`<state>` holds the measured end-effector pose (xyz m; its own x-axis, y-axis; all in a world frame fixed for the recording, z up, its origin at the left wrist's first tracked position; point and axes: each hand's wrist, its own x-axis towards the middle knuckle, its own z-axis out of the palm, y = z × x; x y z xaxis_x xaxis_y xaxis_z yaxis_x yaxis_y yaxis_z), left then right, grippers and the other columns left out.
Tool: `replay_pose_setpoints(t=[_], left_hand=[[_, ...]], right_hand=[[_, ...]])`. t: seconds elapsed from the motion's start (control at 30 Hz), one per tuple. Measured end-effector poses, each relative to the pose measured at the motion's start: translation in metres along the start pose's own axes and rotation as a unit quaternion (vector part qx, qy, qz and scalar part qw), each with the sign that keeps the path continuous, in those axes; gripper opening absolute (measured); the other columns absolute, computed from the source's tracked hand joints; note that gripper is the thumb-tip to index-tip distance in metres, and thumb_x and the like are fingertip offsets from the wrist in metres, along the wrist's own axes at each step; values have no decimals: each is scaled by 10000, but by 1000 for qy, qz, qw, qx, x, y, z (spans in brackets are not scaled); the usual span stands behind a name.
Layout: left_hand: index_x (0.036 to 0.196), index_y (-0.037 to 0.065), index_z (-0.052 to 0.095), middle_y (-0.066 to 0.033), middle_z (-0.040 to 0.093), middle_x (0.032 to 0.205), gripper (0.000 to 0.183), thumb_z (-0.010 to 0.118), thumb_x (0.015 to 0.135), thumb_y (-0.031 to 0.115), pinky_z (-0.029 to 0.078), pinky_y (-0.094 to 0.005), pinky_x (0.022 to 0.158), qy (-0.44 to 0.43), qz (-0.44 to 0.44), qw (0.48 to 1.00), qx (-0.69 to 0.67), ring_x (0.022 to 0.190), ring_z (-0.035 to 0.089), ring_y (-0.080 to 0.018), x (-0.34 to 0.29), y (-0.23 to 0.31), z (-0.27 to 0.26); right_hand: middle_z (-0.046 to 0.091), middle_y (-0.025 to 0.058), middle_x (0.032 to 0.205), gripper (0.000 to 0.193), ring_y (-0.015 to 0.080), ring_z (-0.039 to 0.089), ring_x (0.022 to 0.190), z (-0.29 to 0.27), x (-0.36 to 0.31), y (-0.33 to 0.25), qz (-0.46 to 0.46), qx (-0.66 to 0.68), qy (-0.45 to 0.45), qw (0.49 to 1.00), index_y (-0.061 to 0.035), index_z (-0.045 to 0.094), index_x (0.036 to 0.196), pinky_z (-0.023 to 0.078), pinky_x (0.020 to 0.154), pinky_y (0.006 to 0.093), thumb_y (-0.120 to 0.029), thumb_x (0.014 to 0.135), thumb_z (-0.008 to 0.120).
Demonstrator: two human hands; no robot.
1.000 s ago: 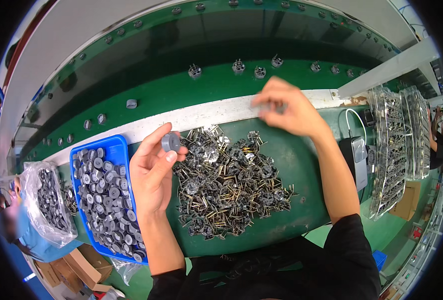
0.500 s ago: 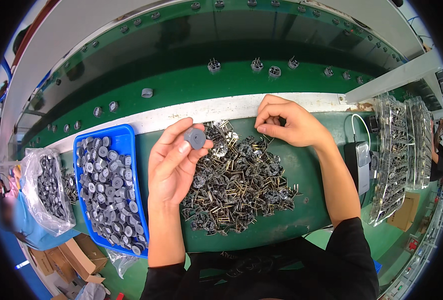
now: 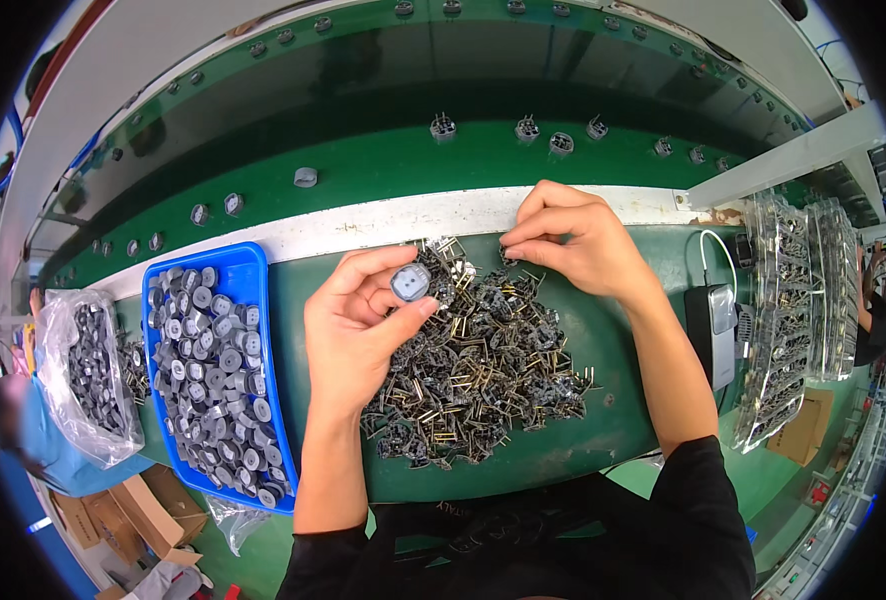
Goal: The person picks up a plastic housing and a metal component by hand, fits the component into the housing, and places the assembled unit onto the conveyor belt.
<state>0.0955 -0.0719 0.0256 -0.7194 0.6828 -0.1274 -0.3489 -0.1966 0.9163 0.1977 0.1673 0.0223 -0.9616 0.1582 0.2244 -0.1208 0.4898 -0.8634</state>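
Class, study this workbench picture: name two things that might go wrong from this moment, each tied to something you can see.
1. The left hand pinches the small grey round part only at its edge with fingertips; it might slip and drop into the pile of pinned metal parts.
2. The right hand picks at the pile's far edge; the parts look tangled, so lifting one may drag others toward the conveyor belt.

The table is green with a silver-white strip along it. The tray is bright blue, its round caps grey. The pile of pin parts is dark grey with brassy gold pins.
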Motion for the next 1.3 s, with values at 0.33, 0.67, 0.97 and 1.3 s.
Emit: replay_pose_setpoints(t=[0.33,0.67,0.97,1.3], left_hand=[[1186,-64,593,-121,632,1082,422,695,785,-147,565,-237,759,-11,38,996,84,898,662,-133,-8,0,14],[1260,-73,567,-127,631,1114,414,629,855,-131,540,-257,859,-70,4,997,-18,1007,646,-171,-5,5,9],[1208,-58,572,-137,637,1146,384,632,838,-142,537,-268,880,-115,-9,990,-83,1035,628,-156,-5,5,9],[1127,-59,568,-192,654,1136,368,651,794,-193,573,-278,844,-65,46,997,-6,980,658,-174,-7,-4,8]], right_hand=[[638,38,846,159,102,600,630,47,-7,-53,-44,38,75,996,-34,710,917,488,539,240,-5,771,765],[655,68,888,167,129,642,731,57,-7,-45,-43,139,134,980,0,702,942,524,634,240,42,786,744],[657,70,865,143,125,634,718,46,-6,-61,-58,98,134,985,-5,704,934,512,611,241,19,799,740],[625,64,815,189,216,613,684,52,-6,-60,-171,-65,182,966,-32,676,874,484,549,296,32,709,744]])
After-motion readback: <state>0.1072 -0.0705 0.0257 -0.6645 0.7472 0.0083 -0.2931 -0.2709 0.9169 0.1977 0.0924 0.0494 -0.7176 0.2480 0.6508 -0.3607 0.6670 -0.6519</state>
